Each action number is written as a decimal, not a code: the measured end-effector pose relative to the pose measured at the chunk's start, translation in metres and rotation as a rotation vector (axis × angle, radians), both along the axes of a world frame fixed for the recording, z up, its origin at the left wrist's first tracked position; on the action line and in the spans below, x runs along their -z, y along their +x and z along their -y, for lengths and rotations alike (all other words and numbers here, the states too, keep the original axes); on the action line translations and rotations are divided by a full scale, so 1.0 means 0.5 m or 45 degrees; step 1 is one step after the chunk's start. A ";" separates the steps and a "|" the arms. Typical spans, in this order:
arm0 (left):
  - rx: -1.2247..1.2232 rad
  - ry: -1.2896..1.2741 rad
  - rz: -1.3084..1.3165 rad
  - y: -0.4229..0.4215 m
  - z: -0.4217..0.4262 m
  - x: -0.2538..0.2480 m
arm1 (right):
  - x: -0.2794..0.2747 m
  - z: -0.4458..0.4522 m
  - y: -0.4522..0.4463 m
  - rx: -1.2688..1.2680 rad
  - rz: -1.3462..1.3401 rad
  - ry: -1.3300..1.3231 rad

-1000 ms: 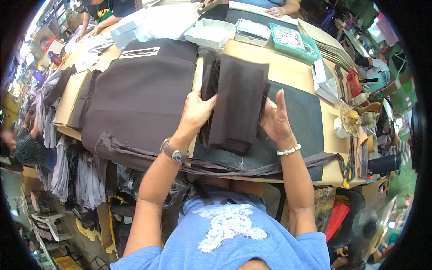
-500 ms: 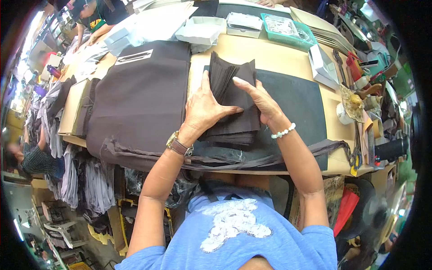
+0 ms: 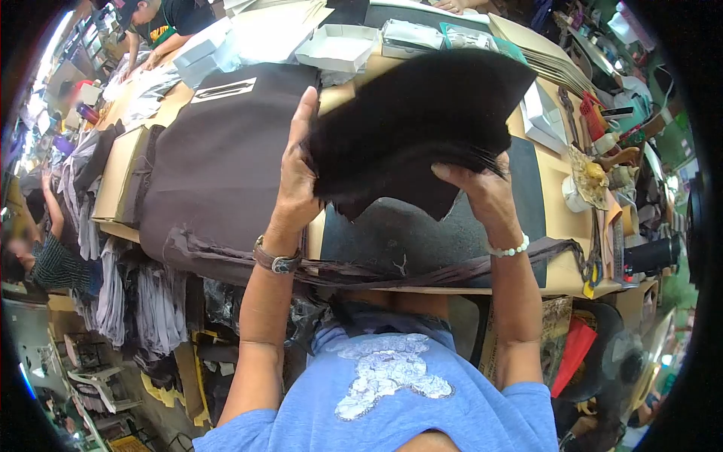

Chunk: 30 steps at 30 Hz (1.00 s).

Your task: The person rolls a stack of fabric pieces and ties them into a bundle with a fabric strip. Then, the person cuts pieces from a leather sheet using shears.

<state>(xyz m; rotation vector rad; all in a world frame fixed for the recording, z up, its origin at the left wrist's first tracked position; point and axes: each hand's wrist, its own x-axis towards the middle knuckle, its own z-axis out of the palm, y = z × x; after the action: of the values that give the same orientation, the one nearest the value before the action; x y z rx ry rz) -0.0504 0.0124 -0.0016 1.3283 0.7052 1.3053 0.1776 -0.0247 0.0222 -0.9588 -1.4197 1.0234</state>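
A thick stack of dark fabric pieces [image 3: 414, 120] is raised off the table and tilted between my two hands, its layers bowed and its notched edge toward me. At the stack's left end, my left hand [image 3: 296, 169] presses with its index finger pointing up; its other fingers are partly hidden. My right hand [image 3: 486, 192] grips the lower right corner, thumb on the near face and fingers behind. Beneath the stack lies a dark cutting mat [image 3: 422, 245]. To the left, a large dark cloth pile [image 3: 226, 158] carries a white marked strip [image 3: 224, 90].
White boxes [image 3: 339, 49] and a teal basket [image 3: 508, 49] line the back. On the right are a white container [image 3: 576, 192] and scissors [image 3: 593, 271]. Loose dark fabric strips [image 3: 361, 275] run along the front edge. A person [image 3: 169, 26] works at back left.
The fabric stack has gone from upright on the mat to raised and tilted sideways. My hands have moved apart to its two ends.
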 end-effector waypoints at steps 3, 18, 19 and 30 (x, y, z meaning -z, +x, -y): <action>0.155 0.096 -0.018 -0.003 -0.019 0.038 | 0.082 -0.008 0.017 0.009 -0.009 0.051; 0.161 0.204 -0.480 -0.019 -0.009 0.014 | 0.156 -0.026 0.009 0.075 0.933 0.676; 0.086 0.192 -0.498 -0.019 -0.002 0.029 | 0.180 -0.013 0.011 0.085 0.890 0.487; -0.456 -0.211 0.528 -0.149 -0.008 -0.052 | -0.080 -0.193 -0.202 -0.082 0.432 0.578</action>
<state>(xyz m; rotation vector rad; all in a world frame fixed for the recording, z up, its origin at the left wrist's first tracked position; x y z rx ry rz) -0.1249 0.0161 0.0243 0.7816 0.7576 1.7034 0.0767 0.0717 0.0624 -0.7724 -1.8738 0.5554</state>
